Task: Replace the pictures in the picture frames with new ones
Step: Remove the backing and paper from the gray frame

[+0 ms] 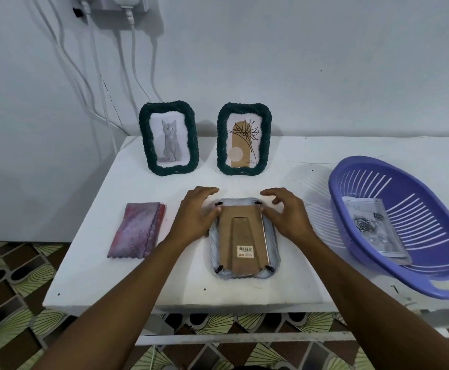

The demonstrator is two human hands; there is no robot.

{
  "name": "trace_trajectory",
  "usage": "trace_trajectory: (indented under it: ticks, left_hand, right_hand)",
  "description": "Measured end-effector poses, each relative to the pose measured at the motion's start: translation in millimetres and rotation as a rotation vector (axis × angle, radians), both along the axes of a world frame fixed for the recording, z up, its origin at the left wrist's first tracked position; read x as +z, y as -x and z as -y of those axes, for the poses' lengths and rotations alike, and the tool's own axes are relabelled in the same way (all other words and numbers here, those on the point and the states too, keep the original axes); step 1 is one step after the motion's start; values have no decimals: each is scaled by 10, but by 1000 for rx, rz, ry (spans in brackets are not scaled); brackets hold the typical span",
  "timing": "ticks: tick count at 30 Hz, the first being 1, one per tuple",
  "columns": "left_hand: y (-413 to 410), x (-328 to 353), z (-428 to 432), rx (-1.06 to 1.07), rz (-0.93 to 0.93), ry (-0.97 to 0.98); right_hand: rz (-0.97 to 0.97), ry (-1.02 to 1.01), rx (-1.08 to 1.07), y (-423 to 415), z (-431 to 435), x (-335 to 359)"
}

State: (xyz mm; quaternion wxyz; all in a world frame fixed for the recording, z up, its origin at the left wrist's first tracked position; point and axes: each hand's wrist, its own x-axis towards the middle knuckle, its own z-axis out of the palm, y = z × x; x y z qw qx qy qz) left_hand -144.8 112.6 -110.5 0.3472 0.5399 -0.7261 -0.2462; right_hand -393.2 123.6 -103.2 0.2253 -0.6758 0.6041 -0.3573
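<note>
Cloth (138,229) lies folded at the left of the bench (111,276). A cat frame (168,138) stands behind. The left grip (191,217) is wide, thumb on the face-down frame (215,252) in the middle. A plant frame (244,138) stands behind it. The right grip (287,217) is wide too, thumb on that frame. A purple basket (437,198) holds a rose picture (373,228).
</note>
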Motion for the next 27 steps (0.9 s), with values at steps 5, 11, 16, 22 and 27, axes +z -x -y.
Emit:
trace_trajectory:
  ticks: [5,11,16,22,27]
  left_hand:
    - [-155,-50,-539,-166,25,20]
    - [-224,-63,-1021,-237,82,42]
    - [-220,-121,-1054,-246,107,95]
    - [-206,-145,-1055,-266,32,111]
    - [-206,-132,-1051,-294,33,91]
  right_hand:
    - [-87,78,172,158,-473,5]
    - [-140,90,308,251,-967,-82]
    - [-152,88,317,270,-1071,-87]
    - [-137,79,332,272,-1062,-113]
    - [-118,78,341,262,-1049,-112]
